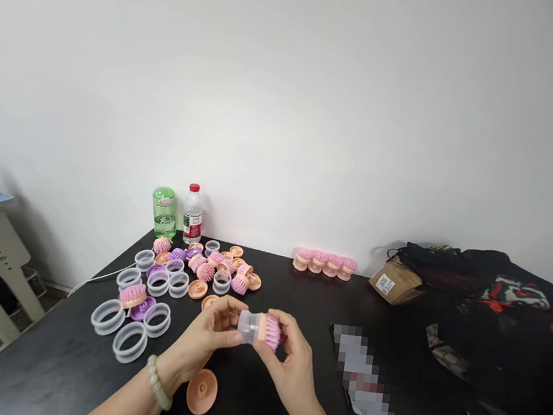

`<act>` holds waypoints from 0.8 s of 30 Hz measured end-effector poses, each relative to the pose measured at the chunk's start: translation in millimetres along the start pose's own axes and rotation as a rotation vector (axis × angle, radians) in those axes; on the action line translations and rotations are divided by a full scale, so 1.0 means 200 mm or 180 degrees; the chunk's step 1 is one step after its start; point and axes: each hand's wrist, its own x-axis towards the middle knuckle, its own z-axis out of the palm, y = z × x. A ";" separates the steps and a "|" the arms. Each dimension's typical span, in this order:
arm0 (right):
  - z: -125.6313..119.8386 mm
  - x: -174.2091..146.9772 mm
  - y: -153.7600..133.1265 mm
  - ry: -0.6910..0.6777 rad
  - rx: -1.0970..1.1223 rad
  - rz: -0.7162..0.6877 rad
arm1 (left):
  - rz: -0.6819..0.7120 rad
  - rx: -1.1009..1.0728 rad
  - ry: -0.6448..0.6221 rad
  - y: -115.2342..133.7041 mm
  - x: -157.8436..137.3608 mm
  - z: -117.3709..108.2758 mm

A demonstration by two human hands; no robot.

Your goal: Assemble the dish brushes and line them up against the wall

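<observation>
Translucent ring [247, 328] pinched in my left hand [204, 339], pink brush head [272, 333] gripped by my right hand [293, 363], peach cap [202, 402] near.

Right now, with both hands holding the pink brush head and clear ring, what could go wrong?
1. The left hand grips the clear ring and the right hand the pink brush head above the dark table; uneven pressure might make one slip and drop.
2. A loose peach disc lies close by the left wrist, which wears a bead bracelet, so that arm could nudge it.
</observation>
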 end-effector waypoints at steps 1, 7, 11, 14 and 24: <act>0.00 0.00 0.00 0.0003 0.0000 0.0054 | 0.0023 -0.0030 -0.0070 0.01 0.00 0.00; 0.00 -0.02 0.01 -0.0003 0.0038 0.0084 | 0.0121 -0.0228 -0.0073 0.02 0.00 0.00; 0.01 -0.01 0.01 -0.0074 0.0087 0.0162 | -0.0130 0.0087 -0.0033 0.00 0.01 -0.01; 0.01 -0.01 0.03 -0.0219 0.0162 0.0395 | -0.0083 0.0412 -0.0093 -0.01 0.02 -0.02; 0.05 -0.03 0.10 -0.0536 0.0051 0.0368 | 0.0303 0.2500 0.0062 -0.09 0.02 -0.02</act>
